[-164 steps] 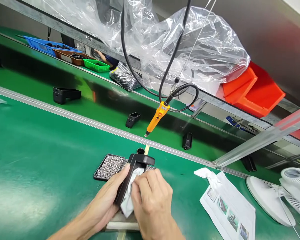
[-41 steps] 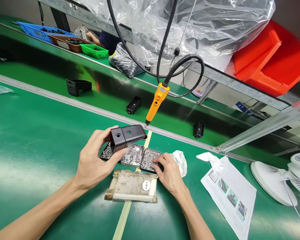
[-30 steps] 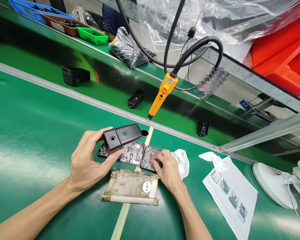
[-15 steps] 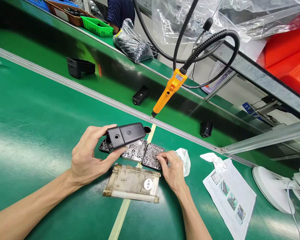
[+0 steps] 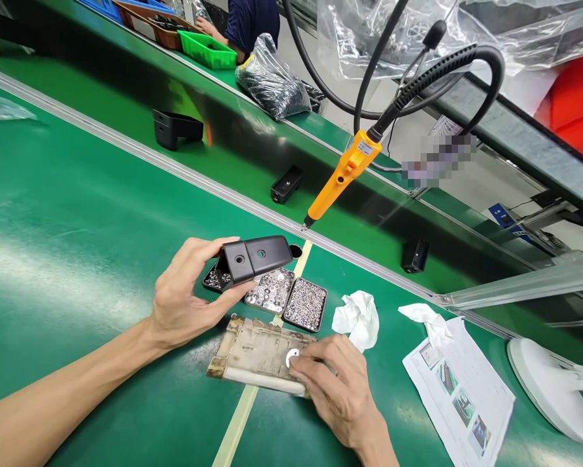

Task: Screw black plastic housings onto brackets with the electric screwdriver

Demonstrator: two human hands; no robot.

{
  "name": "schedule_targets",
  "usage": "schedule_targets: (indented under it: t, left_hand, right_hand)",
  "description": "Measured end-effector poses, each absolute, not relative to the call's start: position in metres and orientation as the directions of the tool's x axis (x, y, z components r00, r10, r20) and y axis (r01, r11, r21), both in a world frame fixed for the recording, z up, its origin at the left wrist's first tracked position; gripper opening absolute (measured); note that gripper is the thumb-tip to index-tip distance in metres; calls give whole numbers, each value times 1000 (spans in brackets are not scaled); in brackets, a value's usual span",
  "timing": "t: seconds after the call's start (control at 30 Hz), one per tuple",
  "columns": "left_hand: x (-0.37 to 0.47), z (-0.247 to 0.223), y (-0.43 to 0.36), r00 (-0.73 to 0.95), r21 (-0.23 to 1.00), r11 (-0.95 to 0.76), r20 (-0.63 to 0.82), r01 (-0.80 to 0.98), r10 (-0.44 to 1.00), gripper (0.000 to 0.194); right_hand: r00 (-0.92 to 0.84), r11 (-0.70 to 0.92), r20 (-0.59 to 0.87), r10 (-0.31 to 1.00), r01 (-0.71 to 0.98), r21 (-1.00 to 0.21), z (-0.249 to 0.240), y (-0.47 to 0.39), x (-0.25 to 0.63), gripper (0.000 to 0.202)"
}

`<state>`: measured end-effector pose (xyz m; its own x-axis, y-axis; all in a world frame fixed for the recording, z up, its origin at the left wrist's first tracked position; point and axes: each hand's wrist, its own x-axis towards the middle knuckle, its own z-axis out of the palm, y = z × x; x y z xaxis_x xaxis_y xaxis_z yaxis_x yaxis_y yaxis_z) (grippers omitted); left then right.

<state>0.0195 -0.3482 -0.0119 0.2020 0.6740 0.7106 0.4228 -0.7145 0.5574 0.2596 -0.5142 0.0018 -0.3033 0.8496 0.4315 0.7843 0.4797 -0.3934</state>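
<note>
A black housing (image 5: pixel 259 254) with round holes is held in my left hand (image 5: pixel 187 301), thumb below and fingers above, over the trays. My right hand (image 5: pixel 337 383) has its fingertips pinched at a white disc (image 5: pixel 292 357) on the worn, taped block (image 5: pixel 257 353); anything small between those fingertips is hidden. Behind the block sit a tray of small metal parts (image 5: pixel 305 303), a tray of larger metal pieces (image 5: pixel 272 290) and a third tray (image 5: pixel 214 279), partly covered by the housing.
An orange screwdriver (image 5: pixel 344 170) hangs above the metal rail. Black parts (image 5: pixel 177 128) lie beyond the rail. Crumpled white tissue (image 5: pixel 356 319), a printed sheet (image 5: pixel 461 389) and a white fan base (image 5: pixel 547 383) are at right. A person (image 5: pixel 252 26) is at the far side.
My right hand has moved from the small-parts tray down to the white disc on the block. My left hand still holds the housing; the whole view has shifted slightly.
</note>
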Motion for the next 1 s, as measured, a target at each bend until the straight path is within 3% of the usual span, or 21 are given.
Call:
schedule_targets:
  t: [0.23,1.0]
  left_hand:
    - [19,-6,-349,209,538,-736,730,410,650,66]
    - [17,-3,-353,225,536,-714,706,450,671,56]
  right_hand:
    - [-187,393,388,903,727,-564,6,-515,256,32]
    - [-142,300,311,940,780,-549,13,-515,250,20]
